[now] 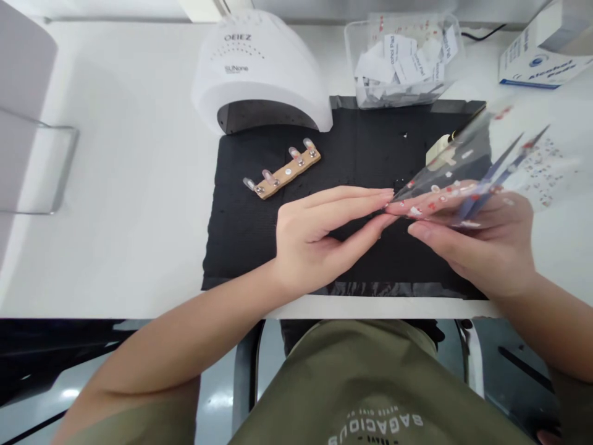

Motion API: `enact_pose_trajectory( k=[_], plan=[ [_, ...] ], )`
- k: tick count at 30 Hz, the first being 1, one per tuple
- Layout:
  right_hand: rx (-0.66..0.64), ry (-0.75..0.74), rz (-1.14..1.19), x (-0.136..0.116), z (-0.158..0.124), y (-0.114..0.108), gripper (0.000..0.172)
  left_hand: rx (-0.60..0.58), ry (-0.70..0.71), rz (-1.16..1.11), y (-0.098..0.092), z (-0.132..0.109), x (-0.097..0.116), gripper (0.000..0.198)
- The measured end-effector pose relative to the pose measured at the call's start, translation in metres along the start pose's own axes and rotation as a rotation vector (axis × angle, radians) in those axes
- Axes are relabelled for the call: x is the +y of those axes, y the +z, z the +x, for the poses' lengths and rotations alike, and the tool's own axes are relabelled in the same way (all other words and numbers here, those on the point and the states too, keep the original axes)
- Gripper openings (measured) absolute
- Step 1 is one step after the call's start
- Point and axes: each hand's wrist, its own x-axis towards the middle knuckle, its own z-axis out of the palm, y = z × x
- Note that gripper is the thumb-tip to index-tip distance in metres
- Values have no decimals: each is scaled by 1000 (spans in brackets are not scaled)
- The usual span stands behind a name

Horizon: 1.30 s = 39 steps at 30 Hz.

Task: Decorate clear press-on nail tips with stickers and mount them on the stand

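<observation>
My left hand (319,232) is closed in a pinch, its thumb and fingertips on the near-left corner of a clear nail sticker sheet (456,162) with small red and white motifs. Under and beside that sheet, my right hand (498,247) is curled, holding it along with blue tweezers (486,183) whose points face up and right. The sheet is tilted above the mat and partly covers the right fingers. To the left of my left hand lies a wooden strip (286,175) bearing several clear nail tips on small metal mounts.
A white nail lamp (264,62) stands at the back, on the edge of a black mat (365,148). A clear bin (365,96) holds alcohol pad packets; an alcohol pad box (542,62) is at far right. Behind the sheet is a small cream bottle (436,152). Tiny gems (546,173) show at right.
</observation>
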Motion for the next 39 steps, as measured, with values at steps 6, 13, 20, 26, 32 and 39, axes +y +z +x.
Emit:
enact_pose_trajectory(
  k=[6,13,20,26,32,39],
  plan=[
    [-7,-76,-109,0,4,3,36,-7,11,17,0,-1,4,36],
    [1,-66,-224,2,4,3,28,-22,9,73,-1,0,6,26],
    [-64,-141,-241,3,4,0,36,-28,34,56,-1,0,9,20],
    [-61,-181,-279,3,4,-1,32,3,3,-35,0,-2,7,22],
    [-85,-236,-283,2,4,0,37,-44,-29,-78,-2,-2,5,24],
    [-113,-256,-314,2,6,-3,43,-67,-32,-177,-2,-1,1,33]
  ],
)
